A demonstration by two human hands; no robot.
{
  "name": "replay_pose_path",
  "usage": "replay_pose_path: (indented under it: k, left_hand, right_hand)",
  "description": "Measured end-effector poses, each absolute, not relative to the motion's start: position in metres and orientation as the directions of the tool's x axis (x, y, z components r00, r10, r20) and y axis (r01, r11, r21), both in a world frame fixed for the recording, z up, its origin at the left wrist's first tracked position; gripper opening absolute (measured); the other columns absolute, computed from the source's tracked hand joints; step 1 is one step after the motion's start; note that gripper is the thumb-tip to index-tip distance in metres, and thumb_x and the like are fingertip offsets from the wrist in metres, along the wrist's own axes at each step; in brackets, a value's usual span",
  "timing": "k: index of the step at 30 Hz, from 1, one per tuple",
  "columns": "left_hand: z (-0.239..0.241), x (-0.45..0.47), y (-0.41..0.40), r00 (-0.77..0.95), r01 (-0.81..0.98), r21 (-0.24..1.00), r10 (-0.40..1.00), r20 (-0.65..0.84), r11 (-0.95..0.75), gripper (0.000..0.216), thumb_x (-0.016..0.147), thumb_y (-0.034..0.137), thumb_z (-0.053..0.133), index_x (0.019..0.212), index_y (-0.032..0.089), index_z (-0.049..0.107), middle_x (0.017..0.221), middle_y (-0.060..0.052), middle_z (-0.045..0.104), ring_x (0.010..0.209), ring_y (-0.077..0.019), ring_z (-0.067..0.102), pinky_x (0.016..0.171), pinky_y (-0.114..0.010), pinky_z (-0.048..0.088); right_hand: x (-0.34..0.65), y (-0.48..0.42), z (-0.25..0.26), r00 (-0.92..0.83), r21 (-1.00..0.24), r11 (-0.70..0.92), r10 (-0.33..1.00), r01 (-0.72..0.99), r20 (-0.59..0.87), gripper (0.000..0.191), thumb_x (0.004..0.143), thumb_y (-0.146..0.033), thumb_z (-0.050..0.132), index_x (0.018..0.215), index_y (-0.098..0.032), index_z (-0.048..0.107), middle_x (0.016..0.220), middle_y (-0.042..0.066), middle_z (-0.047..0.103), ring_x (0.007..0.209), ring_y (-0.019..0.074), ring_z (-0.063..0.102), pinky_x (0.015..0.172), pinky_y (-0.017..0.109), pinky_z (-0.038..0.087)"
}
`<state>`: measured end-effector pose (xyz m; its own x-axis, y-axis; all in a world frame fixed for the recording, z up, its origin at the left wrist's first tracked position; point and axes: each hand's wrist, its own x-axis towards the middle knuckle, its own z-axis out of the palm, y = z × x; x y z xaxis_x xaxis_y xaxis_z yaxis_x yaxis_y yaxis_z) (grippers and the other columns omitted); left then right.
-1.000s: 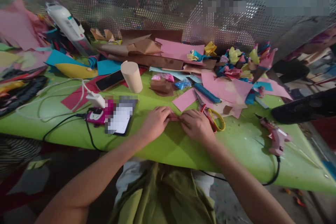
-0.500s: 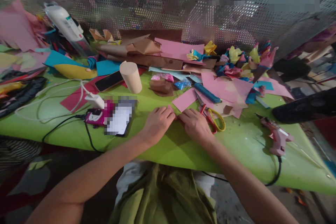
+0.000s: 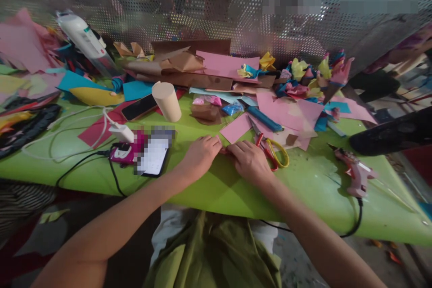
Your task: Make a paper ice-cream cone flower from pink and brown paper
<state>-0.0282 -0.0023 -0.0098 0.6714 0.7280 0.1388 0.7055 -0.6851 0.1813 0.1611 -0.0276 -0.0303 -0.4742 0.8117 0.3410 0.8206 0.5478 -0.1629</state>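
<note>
My left hand [image 3: 200,155] and my right hand [image 3: 249,160] rest side by side on the green table [image 3: 303,189]. Their fingertips meet over a small pink paper piece [image 3: 224,149], most of which is hidden under the fingers. Both hands have their fingers curled down and pressed on it. A loose pink paper sheet [image 3: 236,128] lies just beyond the hands. Scissors [image 3: 272,149] with red and yellow handles lie right beside my right hand.
A phone [image 3: 153,156] and a pink device with cables lie left of my hands. A beige paper roll [image 3: 166,101], a dark phone [image 3: 139,107] and heaps of coloured paper fill the back. A pink glue gun [image 3: 356,173] lies at the right.
Both hands stay together on the pink piece, with the fingers shifting slightly. The view has drifted a little.
</note>
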Motion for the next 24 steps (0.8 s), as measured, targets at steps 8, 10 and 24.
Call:
replay_pose_path:
  k: [8, 10, 24]
  left_hand:
    - [0.002, -0.028, 0.015, 0.691, 0.689, 0.26, 0.721, 0.045, -0.676, 0.022, 0.089, 0.002, 0.049, 0.083, 0.015, 0.065, 0.088, -0.007, 0.069, 0.088, -0.0208, 0.063, 0.077, -0.033, 0.05]
    - [0.003, -0.028, 0.015, 0.691, 0.69, 0.253, 0.721, 0.051, -0.679, 0.021, 0.089, 0.004, 0.05, 0.083, 0.016, 0.065, 0.088, -0.006, 0.069, 0.086, -0.0203, 0.064, 0.075, -0.032, 0.049]
    - [-0.008, -0.027, -0.01, 0.738, 0.67, -0.083, 0.649, 0.184, -0.738, 0.017, 0.096, 0.009, 0.047, 0.099, 0.013, 0.063, 0.098, -0.009, 0.067, 0.093, -0.0225, 0.06, 0.079, -0.035, 0.046]
  right_hand:
    - [0.159, -0.02, -0.028, -0.44, -0.221, 0.493, 0.863, 0.842, 0.248, 0.021, 0.092, -0.01, 0.051, 0.085, -0.017, 0.069, 0.083, 0.008, 0.067, 0.078, 0.0211, 0.055, 0.067, 0.033, 0.037]
    - [0.159, -0.019, -0.028, -0.442, -0.223, 0.489, 0.867, 0.843, 0.232, 0.022, 0.091, -0.007, 0.05, 0.084, -0.017, 0.068, 0.083, 0.008, 0.066, 0.08, 0.0217, 0.056, 0.068, 0.033, 0.038]
    - [0.157, -0.019, -0.027, -0.39, -0.304, 0.452, 0.888, 0.839, 0.245, 0.018, 0.094, -0.013, 0.053, 0.088, -0.017, 0.069, 0.085, 0.008, 0.067, 0.079, 0.0219, 0.057, 0.07, 0.033, 0.039]
